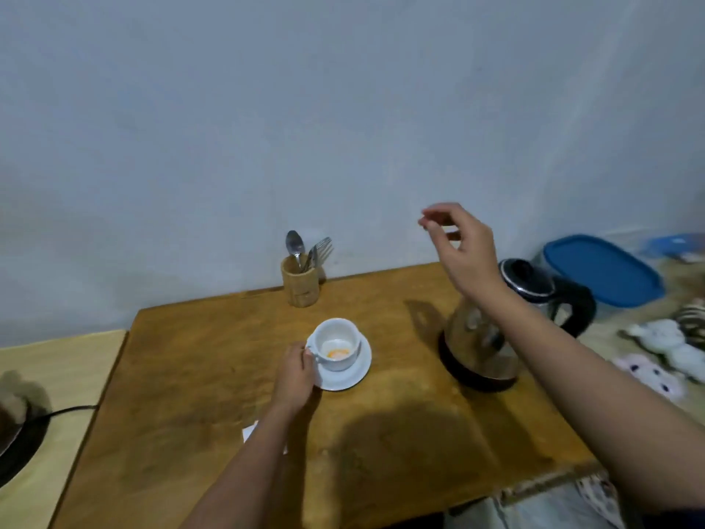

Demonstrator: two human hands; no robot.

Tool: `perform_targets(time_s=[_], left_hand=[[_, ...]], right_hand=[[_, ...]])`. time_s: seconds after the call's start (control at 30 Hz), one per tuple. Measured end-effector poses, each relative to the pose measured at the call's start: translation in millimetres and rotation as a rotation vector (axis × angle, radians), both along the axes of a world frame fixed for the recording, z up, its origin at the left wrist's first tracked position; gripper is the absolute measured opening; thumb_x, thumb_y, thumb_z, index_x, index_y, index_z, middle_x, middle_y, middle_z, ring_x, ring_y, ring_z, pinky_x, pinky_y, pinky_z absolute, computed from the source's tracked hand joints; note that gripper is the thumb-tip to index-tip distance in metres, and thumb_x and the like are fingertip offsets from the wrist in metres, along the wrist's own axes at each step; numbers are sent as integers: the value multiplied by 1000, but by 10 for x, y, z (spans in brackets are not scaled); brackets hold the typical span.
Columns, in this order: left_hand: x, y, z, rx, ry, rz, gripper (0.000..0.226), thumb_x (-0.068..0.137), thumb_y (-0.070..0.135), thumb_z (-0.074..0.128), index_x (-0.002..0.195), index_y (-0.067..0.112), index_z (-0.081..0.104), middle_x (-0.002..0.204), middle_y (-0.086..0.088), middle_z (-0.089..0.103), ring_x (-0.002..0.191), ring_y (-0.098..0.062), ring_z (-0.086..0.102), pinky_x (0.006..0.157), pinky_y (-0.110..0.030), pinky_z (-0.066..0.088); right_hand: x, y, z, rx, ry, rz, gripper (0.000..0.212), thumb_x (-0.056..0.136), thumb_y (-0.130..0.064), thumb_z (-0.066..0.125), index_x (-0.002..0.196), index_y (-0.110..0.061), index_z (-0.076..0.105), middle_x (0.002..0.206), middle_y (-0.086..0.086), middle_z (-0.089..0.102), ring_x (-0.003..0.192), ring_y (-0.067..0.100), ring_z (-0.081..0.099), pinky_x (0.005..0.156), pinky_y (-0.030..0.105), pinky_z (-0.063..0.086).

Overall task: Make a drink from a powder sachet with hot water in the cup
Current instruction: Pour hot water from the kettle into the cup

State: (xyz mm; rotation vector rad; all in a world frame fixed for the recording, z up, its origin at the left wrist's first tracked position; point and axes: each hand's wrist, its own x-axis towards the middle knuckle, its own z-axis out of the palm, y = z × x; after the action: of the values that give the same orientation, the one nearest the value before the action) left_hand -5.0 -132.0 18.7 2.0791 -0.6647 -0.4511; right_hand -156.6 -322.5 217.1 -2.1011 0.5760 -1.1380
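Note:
A white cup (339, 342) stands on a white saucer (356, 374) in the middle of the wooden table (198, 376). Orange powder lies at the cup's bottom. My left hand (294, 376) holds the cup by its handle on the left side. My right hand (457, 248) is raised in the air above and behind the glass kettle (478, 337), fingers loosely curled, holding nothing. A white sachet corner (250, 432) shows on the table, mostly hidden under my left forearm.
A wooden holder (300, 281) with a spoon and forks stands at the table's back edge. A blue-lidded container (602, 269) and soft toys (663, 345) lie right of the table. A dark appliance with a cord (15, 440) sits at the left.

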Motion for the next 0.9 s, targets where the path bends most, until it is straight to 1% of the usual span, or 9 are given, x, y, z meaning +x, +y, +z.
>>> perform_targets(time_s=[0.13, 0.23, 0.3, 0.4, 0.53, 0.67, 0.73, 0.8, 0.9], left_hand=[[-3, -152, -73, -29, 25, -13, 26, 96, 10, 37, 110, -1, 56, 111, -19, 58, 94, -23, 50, 80, -31, 36], [56, -199, -181, -9, 26, 36, 25, 95, 6, 37, 105, -3, 58, 108, -23, 60, 97, -34, 54, 77, -32, 36], [93, -223, -266, 9, 42, 62, 25, 94, 7, 38, 103, -2, 59, 107, -25, 61, 98, -39, 56, 76, -37, 39], [113, -252, -343, 16, 89, 119, 28, 96, 14, 35, 106, 2, 58, 109, -25, 61, 101, -40, 56, 84, -45, 44], [79, -272, -381, -19, 205, 159, 30, 96, 16, 34, 116, 2, 52, 120, -24, 57, 109, -38, 53, 88, -42, 40], [63, -249, -396, -44, 264, 157, 34, 97, 20, 35, 123, 4, 49, 125, -21, 54, 116, -37, 50, 92, -45, 40], [45, -239, -400, -63, 250, 160, 33, 97, 20, 37, 122, 3, 50, 123, -21, 56, 114, -37, 51, 87, -43, 39], [13, -233, -392, -84, 230, 169, 31, 97, 18, 38, 119, 1, 51, 120, -21, 57, 112, -36, 52, 83, -39, 38], [-19, -226, -386, -95, 190, 172, 30, 97, 18, 37, 115, -1, 53, 112, -18, 58, 102, -29, 52, 80, -36, 37]], right_hand=[[-588, -588, 71, 95, -85, -321, 13, 92, -14, 49, 99, -17, 59, 97, 0, 66, 89, 8, 58, 66, 8, 42], [-976, -907, -151, 238, -107, -544, 15, 91, -15, 46, 97, -15, 60, 102, 6, 68, 98, 17, 58, 86, 25, 45], [-1179, -1050, -351, 336, -53, -641, 21, 92, -18, 44, 101, -10, 62, 108, 9, 67, 106, 25, 56, 93, 33, 40], [-1373, -1147, -643, 484, 15, -688, 29, 95, -20, 40, 111, -5, 59, 119, 11, 62, 113, 26, 53, 89, 28, 34], [-1402, -1090, -886, 558, 29, -701, 31, 98, -22, 35, 112, -6, 57, 107, 6, 57, 97, 18, 49, 84, 26, 34], [-1424, -1115, -959, 543, 31, -776, 29, 96, -30, 35, 90, -16, 59, 91, 3, 57, 90, 20, 50, 91, 39, 40], [-1479, -1131, -1017, 633, -11, -759, 38, 96, -35, 37, 85, -7, 59, 86, 9, 54, 84, 22, 50, 82, 36, 39], [-1548, -1126, -1069, 760, -110, -754, 46, 95, -39, 39, 89, 2, 60, 85, 12, 55, 81, 23, 51, 76, 33, 38], [-1641, -1107, -1182, 905, -170, -718, 38, 95, -33, 36, 75, -12, 61, 71, 5, 59, 66, 17, 54, 64, 23, 45]])
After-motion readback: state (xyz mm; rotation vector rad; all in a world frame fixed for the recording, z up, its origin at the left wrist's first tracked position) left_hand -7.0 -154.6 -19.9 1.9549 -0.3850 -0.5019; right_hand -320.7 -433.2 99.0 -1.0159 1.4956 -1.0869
